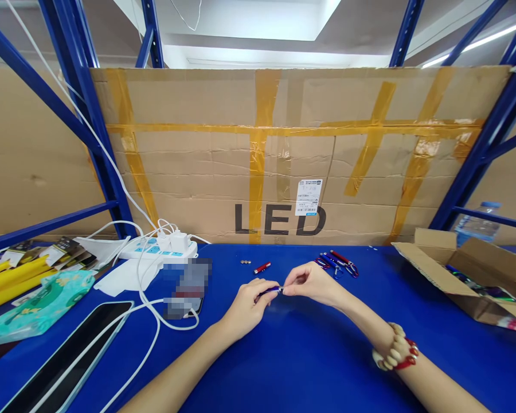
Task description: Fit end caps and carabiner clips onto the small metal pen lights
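Left grip (pixel 248 300), palm-down, holds a tube (pixel 272 289); right grip (pixel 311 282) pinches its end.

the scene is bright, a ceiling tube (pixel 492 38) glowing, tape (pixel 427 147) glinting, a phone (pixel 189 289) pixelated.

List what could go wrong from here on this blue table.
The slim dark item is small and gripped by the fingertips of the left hand and right hand, so it might slip.

The tiny round pieces lie loose on the table and could scatter if brushed.

The white cable loops near the left forearm, which might snag it.
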Available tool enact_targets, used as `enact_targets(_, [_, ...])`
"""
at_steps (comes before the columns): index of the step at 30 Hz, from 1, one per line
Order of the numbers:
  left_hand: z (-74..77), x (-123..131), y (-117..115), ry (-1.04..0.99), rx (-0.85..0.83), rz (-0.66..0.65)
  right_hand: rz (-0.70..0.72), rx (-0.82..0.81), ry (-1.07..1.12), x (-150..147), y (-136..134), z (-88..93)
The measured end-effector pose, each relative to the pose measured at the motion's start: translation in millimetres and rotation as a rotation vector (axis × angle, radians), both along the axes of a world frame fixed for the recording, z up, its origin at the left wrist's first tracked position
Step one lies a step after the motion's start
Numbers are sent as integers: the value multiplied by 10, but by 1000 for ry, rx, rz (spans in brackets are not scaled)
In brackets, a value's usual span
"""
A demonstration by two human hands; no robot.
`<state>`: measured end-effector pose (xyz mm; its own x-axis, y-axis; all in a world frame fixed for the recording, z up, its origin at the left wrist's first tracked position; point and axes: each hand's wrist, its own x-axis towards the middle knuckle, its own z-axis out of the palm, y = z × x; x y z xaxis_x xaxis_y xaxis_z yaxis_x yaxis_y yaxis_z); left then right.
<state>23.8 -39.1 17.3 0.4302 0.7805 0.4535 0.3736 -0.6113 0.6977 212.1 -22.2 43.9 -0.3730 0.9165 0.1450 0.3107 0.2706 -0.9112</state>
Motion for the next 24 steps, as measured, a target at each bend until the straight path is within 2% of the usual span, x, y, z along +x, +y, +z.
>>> enact_targets(9, [-49, -22, -15, 10, 132, -29, 8, -20, 44, -58, -33, -27])
enact_targets(17, [-119, -54, 39, -26, 301, -15, -31, -142, 81, -151, -105, -42])
enact_targets(24, [-68, -56, 62, -35, 296, -16, -27, -224, 93, -156, -93, -76])
